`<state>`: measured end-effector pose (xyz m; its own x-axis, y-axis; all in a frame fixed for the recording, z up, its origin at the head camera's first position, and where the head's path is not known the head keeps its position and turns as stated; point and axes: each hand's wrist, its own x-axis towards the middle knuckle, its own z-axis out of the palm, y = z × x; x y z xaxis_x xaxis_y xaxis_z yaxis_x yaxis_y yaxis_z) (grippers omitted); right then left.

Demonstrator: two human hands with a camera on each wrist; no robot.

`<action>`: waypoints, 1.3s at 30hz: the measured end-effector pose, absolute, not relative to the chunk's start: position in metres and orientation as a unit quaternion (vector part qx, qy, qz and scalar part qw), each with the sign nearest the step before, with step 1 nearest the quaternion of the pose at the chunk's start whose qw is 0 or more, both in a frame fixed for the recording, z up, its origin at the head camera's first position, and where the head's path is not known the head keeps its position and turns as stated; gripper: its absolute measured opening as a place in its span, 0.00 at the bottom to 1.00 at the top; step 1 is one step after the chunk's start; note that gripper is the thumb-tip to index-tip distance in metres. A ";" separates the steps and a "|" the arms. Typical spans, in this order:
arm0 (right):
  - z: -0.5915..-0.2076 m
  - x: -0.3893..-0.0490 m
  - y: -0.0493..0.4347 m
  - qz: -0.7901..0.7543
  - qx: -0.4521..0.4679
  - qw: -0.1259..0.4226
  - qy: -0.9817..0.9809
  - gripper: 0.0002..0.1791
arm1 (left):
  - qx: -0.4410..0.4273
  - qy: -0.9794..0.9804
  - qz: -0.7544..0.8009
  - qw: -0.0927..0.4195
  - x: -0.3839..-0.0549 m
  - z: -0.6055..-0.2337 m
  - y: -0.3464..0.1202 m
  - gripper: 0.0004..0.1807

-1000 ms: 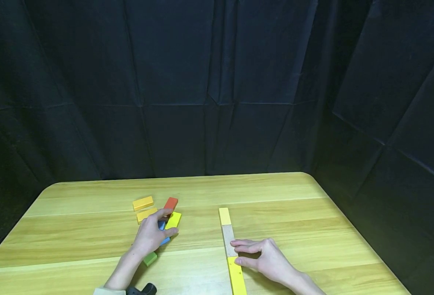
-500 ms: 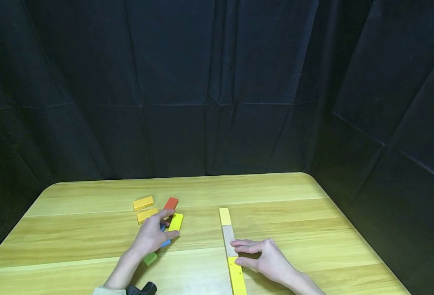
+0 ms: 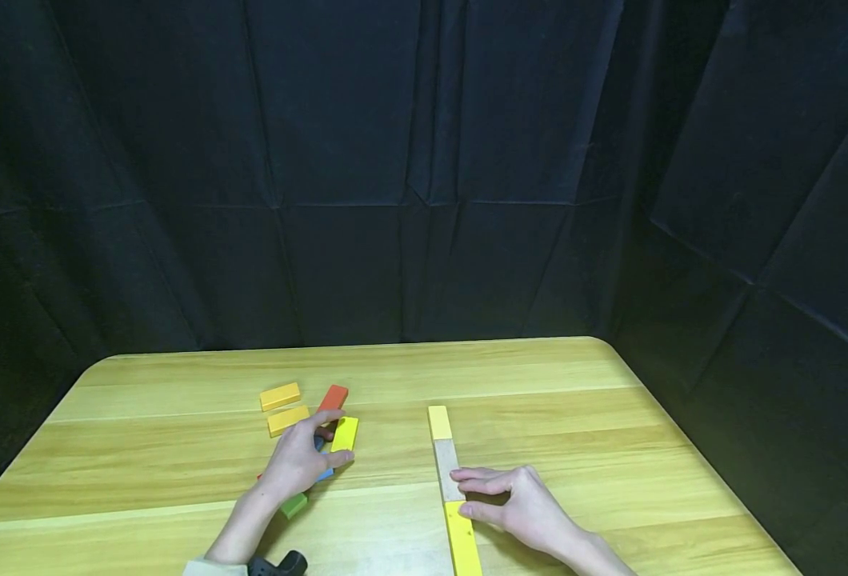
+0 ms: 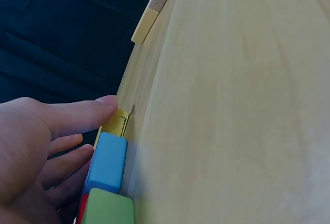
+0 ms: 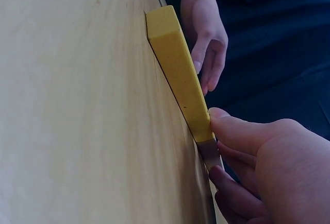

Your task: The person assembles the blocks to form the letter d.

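Note:
In the head view my left hand (image 3: 300, 456) pinches a bright yellow block (image 3: 345, 434) between thumb and fingers, at the right side of a loose group of blocks. A blue block (image 4: 107, 161) and a green block (image 4: 109, 207) lie beneath and beside that hand. My right hand (image 3: 521, 504) rests against the right side of a straight row, thumb at a long yellow block (image 5: 178, 74) and fingertips at the greyish block (image 3: 448, 470) beyond it. A pale yellow block (image 3: 439, 422) forms the row's far end.
Two orange-yellow blocks (image 3: 280, 397) lie behind the left hand, and a red block (image 3: 334, 397) just past its fingertips. The wooden table (image 3: 611, 448) ends at a dark curtain (image 3: 352, 264) at the back and right.
The bright yellow block has shifted slightly right and nearer, away from the blue one, with my left hand. My right hand and the row stay still.

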<state>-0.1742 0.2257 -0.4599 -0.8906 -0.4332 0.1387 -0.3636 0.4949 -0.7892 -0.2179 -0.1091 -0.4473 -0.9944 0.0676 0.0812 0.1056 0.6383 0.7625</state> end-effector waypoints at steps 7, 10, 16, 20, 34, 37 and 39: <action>-0.459 -0.174 0.226 -0.439 -0.229 0.038 0.868 0.20 | -0.052 -0.903 -0.426 0.025 -0.218 -0.447 -0.110 0.34; -0.459 -0.174 0.226 -0.438 -0.229 0.036 0.869 0.20 | -0.054 -0.902 -0.428 0.026 -0.218 -0.448 -0.110 0.34; -0.459 -0.174 0.225 -0.442 -0.228 0.039 0.867 0.20 | -0.055 -0.902 -0.426 0.034 -0.218 -0.450 -0.110 0.34; -0.459 -0.174 0.225 -0.442 -0.227 0.040 0.867 0.20 | -0.058 -0.902 -0.426 0.038 -0.217 -0.450 -0.110 0.34; -0.460 -0.174 0.226 -0.442 -0.231 0.038 0.866 0.20 | -0.058 -0.895 -0.440 0.046 -0.217 -0.451 -0.108 0.34; -0.460 -0.174 0.226 -0.443 -0.233 0.036 0.865 0.20 | -0.057 -0.893 -0.444 0.052 -0.216 -0.450 -0.107 0.34; -0.460 -0.174 0.226 -0.443 -0.233 0.036 0.865 0.20 | -0.058 -0.891 -0.446 0.057 -0.216 -0.450 -0.106 0.34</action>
<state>-0.1740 0.2262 -0.4595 -0.8890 -0.4343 0.1451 -0.3713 0.4983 -0.7835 -0.2163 -0.1058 -0.4500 -0.9869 0.0528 0.1526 0.1538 0.5950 0.7889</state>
